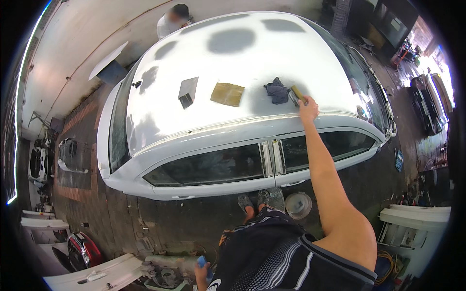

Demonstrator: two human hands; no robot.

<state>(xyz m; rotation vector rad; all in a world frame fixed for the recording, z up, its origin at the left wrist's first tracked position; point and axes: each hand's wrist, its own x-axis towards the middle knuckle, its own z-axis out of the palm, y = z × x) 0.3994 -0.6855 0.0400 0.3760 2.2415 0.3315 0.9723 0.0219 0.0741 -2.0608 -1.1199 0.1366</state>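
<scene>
My right hand point(309, 109) is stretched over the near side of a white car roof point(194, 58), its fingers closed on a yellow and grey sanding block point(297, 93). Just left of the block lies a crumpled dark grey cloth point(276, 91), on a grey patch of the roof. Farther left are a yellow-brown sheet point(227, 94) that looks like sandpaper, a grey sheet point(188, 87) and a small dark block point(185, 100). Low at my side, my left hand point(201, 275) is closed round a blue object point(201, 262) whose kind I cannot make out.
Below the car's closed side windows, a round bucket point(298, 205) stands by my feet. Another person point(174, 22) is at the far side of the car. Car panels point(415, 218) and a red tail light point(83, 251) lie behind me. A dark bumper point(427, 104) stands at the right.
</scene>
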